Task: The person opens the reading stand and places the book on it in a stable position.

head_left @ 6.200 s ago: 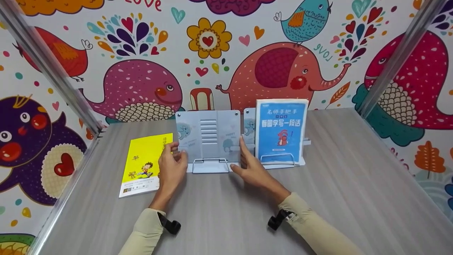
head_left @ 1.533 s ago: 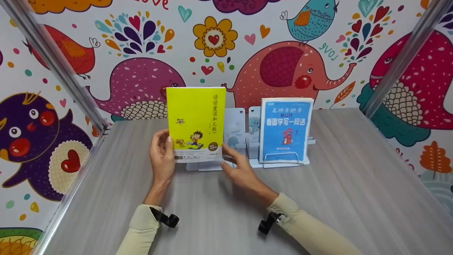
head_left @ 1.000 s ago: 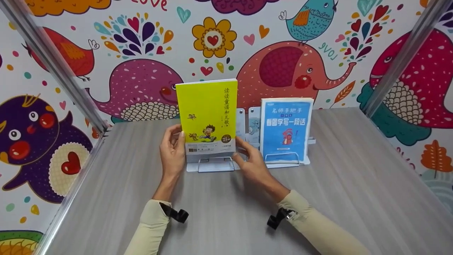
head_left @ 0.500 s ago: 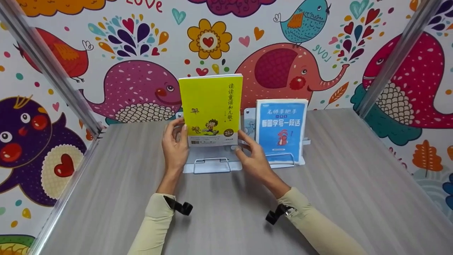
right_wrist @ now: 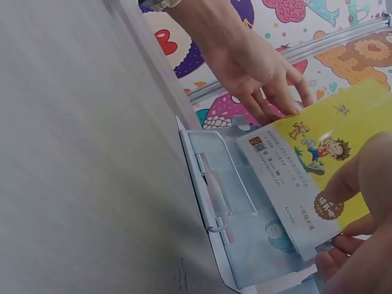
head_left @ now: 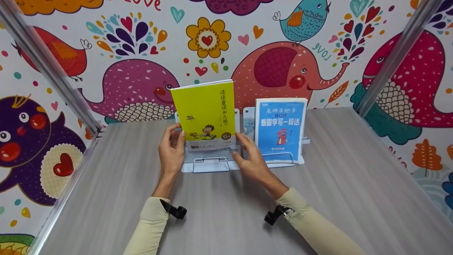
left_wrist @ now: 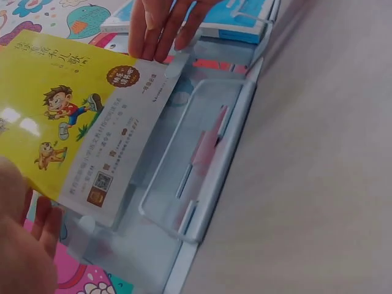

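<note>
A yellow children's book (head_left: pixel 201 106) stands upright with a slight lean, its cover towards me, in front of the grey-blue bookstand (head_left: pixel 189 156). My left hand (head_left: pixel 170 152) holds its left edge, and my right hand (head_left: pixel 253 159) grips the lower right edge. In the right wrist view, the right thumb lies over the cover (right_wrist: pixel 288 184) while the other fingers are at its edge. The book's lower edge is above the stand's wire page holder (left_wrist: pixel 199 159). Most of the stand's back plate is hidden behind the book.
Close on the right, a blue book (head_left: pixel 281 124) stands on a second bookstand (head_left: pixel 249 118), behind its wire holder. Both stands are on a grey wood-grain table (head_left: pixel 219 212). A wall with cartoon animals (head_left: pixel 141 81) rises behind, with metal posts (head_left: pixel 396 56) at the corners.
The yellow book lay flat on the table at the left; both hands brought it up in front of the stand. Over the last half second it came slightly lower and left, tilting.
</note>
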Demonstrator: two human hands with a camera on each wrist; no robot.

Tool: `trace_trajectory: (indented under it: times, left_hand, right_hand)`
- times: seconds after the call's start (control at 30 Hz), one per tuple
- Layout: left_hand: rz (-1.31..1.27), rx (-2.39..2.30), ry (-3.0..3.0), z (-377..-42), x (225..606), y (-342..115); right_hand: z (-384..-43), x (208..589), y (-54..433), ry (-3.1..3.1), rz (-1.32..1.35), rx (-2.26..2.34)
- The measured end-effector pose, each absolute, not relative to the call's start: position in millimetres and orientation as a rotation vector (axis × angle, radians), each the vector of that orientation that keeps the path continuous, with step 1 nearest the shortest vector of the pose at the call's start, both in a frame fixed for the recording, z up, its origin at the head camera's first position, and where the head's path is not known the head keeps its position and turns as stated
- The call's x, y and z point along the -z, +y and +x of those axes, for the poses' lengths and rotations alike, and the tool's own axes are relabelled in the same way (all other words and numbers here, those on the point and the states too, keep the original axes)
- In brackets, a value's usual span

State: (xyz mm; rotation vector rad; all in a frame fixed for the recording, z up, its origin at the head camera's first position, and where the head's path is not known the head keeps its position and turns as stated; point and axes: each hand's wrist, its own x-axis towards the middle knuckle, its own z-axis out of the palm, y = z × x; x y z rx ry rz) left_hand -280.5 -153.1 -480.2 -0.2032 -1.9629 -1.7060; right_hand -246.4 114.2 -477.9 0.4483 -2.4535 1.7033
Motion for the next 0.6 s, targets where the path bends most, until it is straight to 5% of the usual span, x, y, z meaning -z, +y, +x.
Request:
trace_trajectory:
  times: [0.6]
  left_hand:
    - [-0.198, 1.495, -2.169, -278.4, 491.5, -161.7]
  right_hand:
    - [-246.9, 483.1, 112.8, -2.461, 0.429, -1.686]
